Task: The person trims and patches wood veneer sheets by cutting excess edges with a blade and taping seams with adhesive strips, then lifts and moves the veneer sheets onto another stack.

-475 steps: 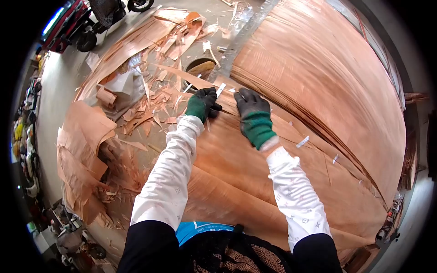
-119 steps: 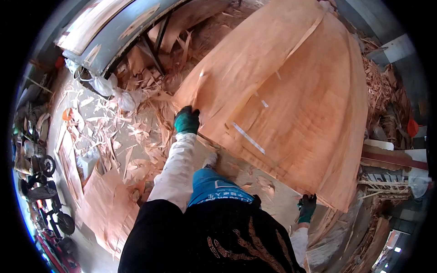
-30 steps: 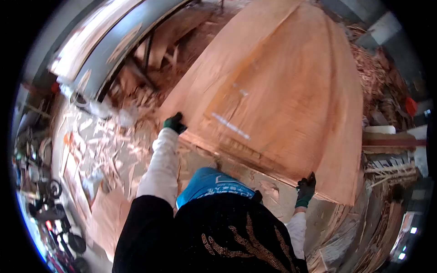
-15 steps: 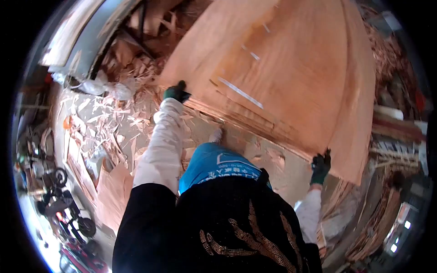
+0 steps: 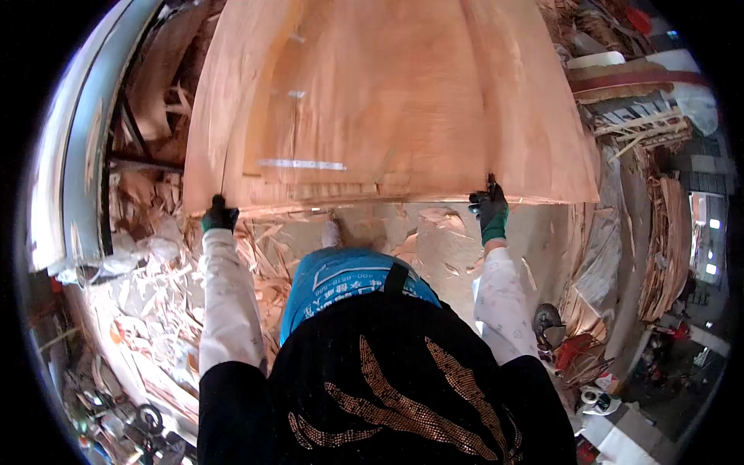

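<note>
A large reddish-brown sheet of wood veneer point(image 5: 403, 101) stretches away in front of me, with its near edge running almost straight across the view. My left hand point(image 5: 219, 215), in a dark green glove, is closed on that edge close to the left corner. Farther right along the same edge, my gloved right hand point(image 5: 490, 211) grips the sheet, with its fingertips lying on top. White tape strips point(image 5: 302, 165) stick to the veneer's surface. Whether more sheets lie beneath it, I cannot tell.
Torn veneer scraps point(image 5: 155, 325) litter the floor at left, beside a long grey-blue panel point(image 5: 81, 147). Veneer piles point(image 5: 663, 248) and crumpled plastic sheeting point(image 5: 601, 260) lie at right. A motorbike point(image 5: 147, 422) shows at lower left. My blue apron point(image 5: 349, 279) hangs below the veneer.
The view has turned to the right. The veneer's near edge, slanted before, now runs nearly level in view. Both hands have kept their hold on it.
</note>
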`<control>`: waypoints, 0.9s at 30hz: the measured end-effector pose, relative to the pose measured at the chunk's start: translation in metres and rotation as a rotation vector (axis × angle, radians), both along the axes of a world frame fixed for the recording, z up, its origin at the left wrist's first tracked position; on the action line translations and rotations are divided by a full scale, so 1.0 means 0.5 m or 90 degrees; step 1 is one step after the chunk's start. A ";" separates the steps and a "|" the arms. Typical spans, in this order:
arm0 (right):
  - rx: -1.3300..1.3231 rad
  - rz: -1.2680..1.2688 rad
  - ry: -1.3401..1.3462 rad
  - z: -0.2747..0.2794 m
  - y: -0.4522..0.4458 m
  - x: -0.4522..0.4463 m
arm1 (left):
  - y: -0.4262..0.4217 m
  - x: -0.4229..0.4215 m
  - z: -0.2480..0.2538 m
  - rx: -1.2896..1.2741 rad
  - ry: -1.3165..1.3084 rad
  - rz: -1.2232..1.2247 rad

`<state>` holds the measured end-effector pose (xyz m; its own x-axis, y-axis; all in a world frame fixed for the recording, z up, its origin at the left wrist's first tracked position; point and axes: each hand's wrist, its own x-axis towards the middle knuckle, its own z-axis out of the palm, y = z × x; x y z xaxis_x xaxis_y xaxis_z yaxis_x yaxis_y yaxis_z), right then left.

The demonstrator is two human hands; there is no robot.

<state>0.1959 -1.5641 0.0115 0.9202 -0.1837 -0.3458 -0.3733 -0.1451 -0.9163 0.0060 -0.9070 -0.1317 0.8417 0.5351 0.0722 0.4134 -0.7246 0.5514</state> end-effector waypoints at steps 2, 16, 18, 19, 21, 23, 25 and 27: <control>-0.019 0.022 -0.023 -0.040 -0.021 0.014 | -0.006 -0.005 0.006 0.263 0.052 -0.020; -0.591 0.081 -0.417 -0.054 0.052 -0.217 | -0.194 0.180 0.440 0.134 -0.153 -0.068; -0.375 0.035 -0.238 0.009 0.054 -0.224 | -0.232 0.280 0.459 0.097 -0.106 -0.045; -0.142 -0.047 -0.065 0.062 0.064 -0.226 | -0.233 0.312 0.465 0.078 -0.086 -0.033; -0.086 -0.081 -0.056 0.069 0.069 -0.232 | -0.206 0.365 0.411 0.156 0.091 -0.012; -0.135 -0.016 -0.030 0.017 0.068 -0.257 | -0.177 0.386 0.410 0.118 0.158 -0.113; -0.606 0.133 -0.341 -0.080 0.087 -0.279 | -0.168 0.400 0.414 0.160 0.148 -0.177; -0.359 0.022 -0.245 -0.028 0.162 -0.262 | -0.131 0.422 0.402 0.012 0.034 -0.274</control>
<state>0.0648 -1.4831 -0.0026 0.9670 -0.2081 0.1469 -0.0230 -0.6458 -0.7632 0.2170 -0.9727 0.0695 0.9907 0.1333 0.0292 0.0985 -0.8469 0.5226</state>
